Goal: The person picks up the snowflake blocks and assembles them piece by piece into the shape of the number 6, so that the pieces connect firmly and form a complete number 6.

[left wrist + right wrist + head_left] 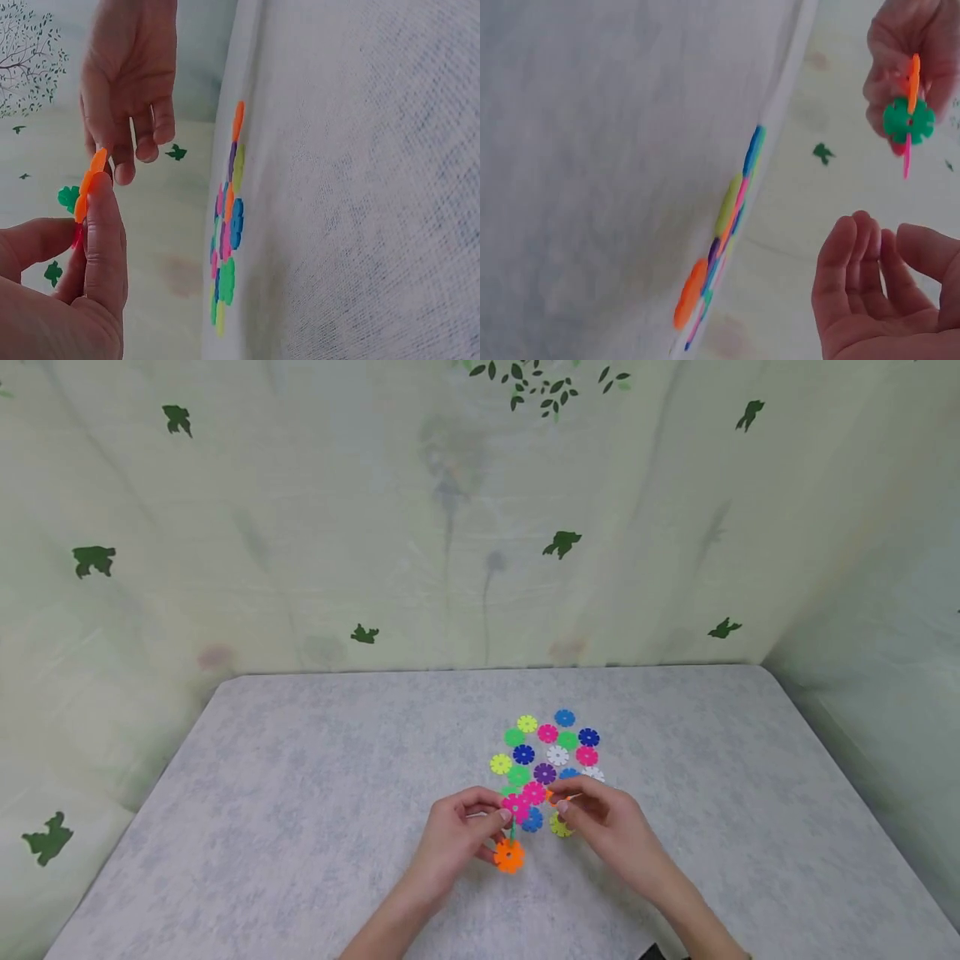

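Note:
My left hand [456, 833] pinches a small chain of notched, flower-shaped plastic building discs between thumb and fingers. In it a pink disc [515, 808] and an orange disc [509, 857] join a green disc [909, 120], which stands crosswise between them. To the right, my right hand [613, 828] hovers above the table with loosely bent fingers and holds nothing, as the right wrist view shows. Its fingertips are apart from the chain and hide part of the loose discs below. A yellow disc [560, 826] lies under the right thumb.
Beyond the hands, several loose discs lie grouped flat on the grey table [300, 810], among them a purple disc [545, 773], a white disc [557, 755] and a blue disc [565, 717]. A pale curtain [480, 593] with leaf prints hangs behind the table's far edge.

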The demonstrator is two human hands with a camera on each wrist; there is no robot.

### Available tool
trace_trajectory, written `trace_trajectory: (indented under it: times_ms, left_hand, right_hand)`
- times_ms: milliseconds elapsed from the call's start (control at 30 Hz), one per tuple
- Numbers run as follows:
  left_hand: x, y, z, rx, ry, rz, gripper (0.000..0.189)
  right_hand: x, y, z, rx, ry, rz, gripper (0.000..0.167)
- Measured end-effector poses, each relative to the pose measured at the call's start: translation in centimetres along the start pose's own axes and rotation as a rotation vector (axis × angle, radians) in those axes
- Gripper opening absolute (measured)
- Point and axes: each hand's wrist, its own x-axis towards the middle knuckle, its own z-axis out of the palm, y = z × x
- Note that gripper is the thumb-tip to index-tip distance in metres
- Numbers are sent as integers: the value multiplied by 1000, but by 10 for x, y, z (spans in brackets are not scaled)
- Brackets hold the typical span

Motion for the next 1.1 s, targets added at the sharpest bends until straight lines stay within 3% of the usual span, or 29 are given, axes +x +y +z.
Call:
trace_trajectory:
  times_ms: [267, 533, 800, 1100]
  left_hand:
    - [2, 1, -3, -16, 54, -12, 20]
    - [4, 2, -8, -15, 58, 5, 34]
    - [4, 2, -9, -6, 37, -1, 34]
    - [3, 1, -9, -7, 24, -11, 34]
  right_hand:
    - [8, 7, -25, -186, 81, 42, 21]
    - [11, 16, -44, -368, -10, 140, 18]
    - [10, 31, -51, -361, -123, 179, 26]
    - [9, 37, -48, -386, -148, 171, 26]
